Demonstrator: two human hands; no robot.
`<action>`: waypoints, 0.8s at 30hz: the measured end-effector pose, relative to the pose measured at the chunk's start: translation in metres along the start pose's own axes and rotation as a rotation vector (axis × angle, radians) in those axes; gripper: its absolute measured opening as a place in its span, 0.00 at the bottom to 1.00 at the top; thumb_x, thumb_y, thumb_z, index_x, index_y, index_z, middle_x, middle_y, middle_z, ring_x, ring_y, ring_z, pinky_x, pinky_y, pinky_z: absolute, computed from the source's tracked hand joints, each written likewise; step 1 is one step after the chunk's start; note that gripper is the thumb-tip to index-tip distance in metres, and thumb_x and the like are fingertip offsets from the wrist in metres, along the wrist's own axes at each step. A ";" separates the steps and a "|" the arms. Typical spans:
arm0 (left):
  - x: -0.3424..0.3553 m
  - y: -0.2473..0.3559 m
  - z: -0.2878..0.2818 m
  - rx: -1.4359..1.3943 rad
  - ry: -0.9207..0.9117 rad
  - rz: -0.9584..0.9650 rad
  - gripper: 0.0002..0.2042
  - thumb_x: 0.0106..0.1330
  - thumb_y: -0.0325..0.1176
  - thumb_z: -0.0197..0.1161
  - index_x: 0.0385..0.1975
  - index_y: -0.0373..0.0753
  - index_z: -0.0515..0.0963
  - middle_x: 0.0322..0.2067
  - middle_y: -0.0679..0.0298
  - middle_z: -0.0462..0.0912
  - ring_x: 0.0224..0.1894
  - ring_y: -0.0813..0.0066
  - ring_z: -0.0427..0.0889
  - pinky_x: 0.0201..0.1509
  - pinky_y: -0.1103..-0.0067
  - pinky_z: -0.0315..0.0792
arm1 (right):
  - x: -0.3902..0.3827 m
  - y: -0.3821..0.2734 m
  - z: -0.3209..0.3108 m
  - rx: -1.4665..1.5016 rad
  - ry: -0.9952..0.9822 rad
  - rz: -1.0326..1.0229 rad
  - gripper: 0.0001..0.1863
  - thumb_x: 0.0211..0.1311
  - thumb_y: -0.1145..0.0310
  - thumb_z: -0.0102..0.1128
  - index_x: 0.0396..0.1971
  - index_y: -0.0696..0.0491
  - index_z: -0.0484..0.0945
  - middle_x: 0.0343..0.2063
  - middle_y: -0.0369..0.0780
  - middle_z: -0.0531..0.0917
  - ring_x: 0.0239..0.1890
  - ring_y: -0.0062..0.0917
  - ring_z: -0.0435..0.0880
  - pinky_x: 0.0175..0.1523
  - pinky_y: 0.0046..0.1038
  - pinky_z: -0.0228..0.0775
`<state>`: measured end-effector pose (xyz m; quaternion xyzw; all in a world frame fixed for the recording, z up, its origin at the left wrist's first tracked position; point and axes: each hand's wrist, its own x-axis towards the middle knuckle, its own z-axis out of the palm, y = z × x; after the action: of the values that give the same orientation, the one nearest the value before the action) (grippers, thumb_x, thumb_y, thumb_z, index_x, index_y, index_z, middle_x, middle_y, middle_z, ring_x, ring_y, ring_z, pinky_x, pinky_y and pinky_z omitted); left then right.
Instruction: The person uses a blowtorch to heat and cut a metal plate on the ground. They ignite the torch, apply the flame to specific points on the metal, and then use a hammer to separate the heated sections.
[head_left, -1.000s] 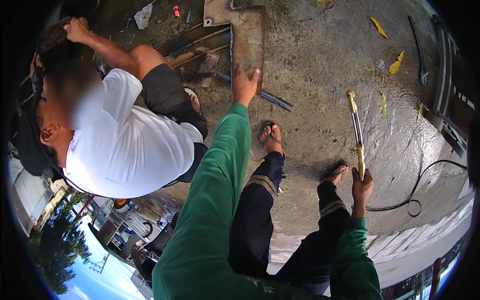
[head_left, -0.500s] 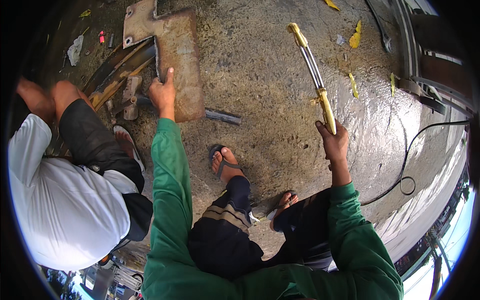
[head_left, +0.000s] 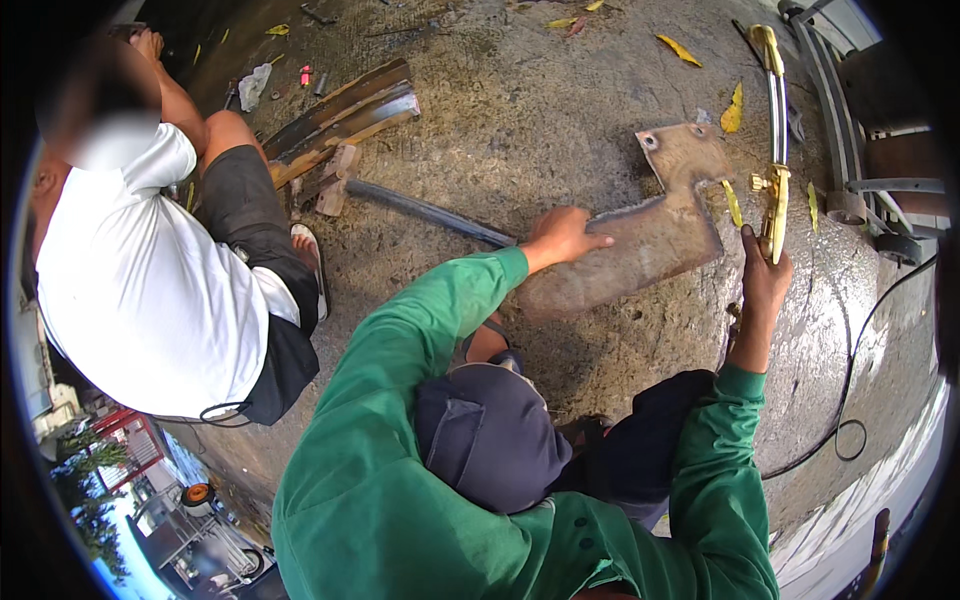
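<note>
My left hand point(head_left: 563, 235) grips the near edge of a rusty steel plate point(head_left: 660, 235) with a stepped cutout and bolt holes, which lies low over the concrete. My right hand point(head_left: 762, 268) holds a brass cutting torch point(head_left: 776, 95) upright, its long tubes pointing toward the top of the view. A dark metal bar point(head_left: 420, 208) extends from a rusty block point(head_left: 335, 178) to beside the plate and my left wrist.
A person in a white shirt point(head_left: 160, 290) squats at the left. Long steel pieces point(head_left: 340, 120), yellow leaves point(head_left: 680, 50) and scraps lie on the concrete floor point(head_left: 520, 100). A metal frame point(head_left: 850, 120) stands at the right, with a black hose point(head_left: 870, 325) below it.
My left hand has swung the plate rightward, turning it away from the steel pieces and bar. The torch has moved right with my right hand. My body is bent further forward.
</note>
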<state>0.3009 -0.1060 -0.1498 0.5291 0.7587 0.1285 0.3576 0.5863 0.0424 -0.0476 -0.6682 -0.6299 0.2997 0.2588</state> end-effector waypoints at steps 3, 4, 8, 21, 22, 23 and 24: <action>0.013 0.035 0.055 -0.105 -0.150 0.051 0.30 0.59 0.57 0.72 0.38 0.30 0.84 0.38 0.44 0.86 0.45 0.43 0.86 0.50 0.56 0.77 | 0.003 0.026 -0.009 0.008 0.052 -0.007 0.21 0.62 0.55 0.75 0.27 0.60 0.81 0.20 0.35 0.78 0.26 0.20 0.70 0.33 0.28 0.66; 0.016 0.045 0.076 -0.118 -0.156 0.082 0.29 0.60 0.56 0.72 0.40 0.29 0.84 0.40 0.44 0.86 0.47 0.44 0.85 0.52 0.56 0.76 | 0.004 0.032 -0.012 0.013 0.048 0.008 0.22 0.62 0.55 0.75 0.26 0.59 0.80 0.20 0.34 0.76 0.25 0.19 0.69 0.32 0.28 0.64; 0.020 0.070 0.099 -0.125 -0.150 0.254 0.26 0.61 0.49 0.73 0.45 0.28 0.82 0.45 0.44 0.84 0.52 0.45 0.83 0.58 0.58 0.75 | 0.010 0.038 -0.013 0.037 0.032 0.019 0.21 0.62 0.55 0.75 0.23 0.56 0.79 0.19 0.31 0.74 0.24 0.17 0.65 0.29 0.27 0.60; -0.104 -0.192 -0.100 -0.085 0.449 -1.044 0.36 0.65 0.68 0.60 0.31 0.32 0.87 0.37 0.47 0.89 0.41 0.49 0.88 0.46 0.57 0.80 | 0.017 0.026 0.010 0.025 -0.067 0.064 0.20 0.61 0.54 0.75 0.27 0.57 0.82 0.20 0.33 0.78 0.25 0.18 0.71 0.31 0.28 0.64; -0.092 -0.187 -0.102 -0.398 0.433 -1.124 0.34 0.65 0.66 0.63 0.33 0.31 0.87 0.39 0.47 0.89 0.42 0.49 0.88 0.49 0.56 0.79 | 0.018 0.029 0.012 0.026 -0.066 0.079 0.20 0.61 0.54 0.75 0.29 0.58 0.82 0.21 0.33 0.79 0.26 0.18 0.72 0.33 0.29 0.67; -0.081 -0.191 -0.102 -0.360 0.483 -1.101 0.33 0.65 0.64 0.64 0.31 0.31 0.87 0.38 0.47 0.89 0.40 0.50 0.88 0.47 0.56 0.79 | 0.015 0.027 0.015 0.037 -0.035 -0.022 0.21 0.61 0.55 0.75 0.29 0.60 0.82 0.22 0.34 0.80 0.27 0.19 0.74 0.35 0.29 0.69; -0.077 -0.204 -0.095 -0.318 0.534 -1.092 0.31 0.65 0.62 0.65 0.30 0.30 0.86 0.37 0.47 0.88 0.39 0.51 0.88 0.45 0.56 0.79 | 0.011 0.017 0.016 0.069 -0.069 -0.018 0.21 0.61 0.55 0.75 0.30 0.61 0.82 0.22 0.35 0.80 0.27 0.19 0.74 0.35 0.29 0.70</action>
<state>0.1059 -0.2411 -0.1681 -0.0447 0.9542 0.1666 0.2443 0.5866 0.0516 -0.0712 -0.6424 -0.6338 0.3418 0.2623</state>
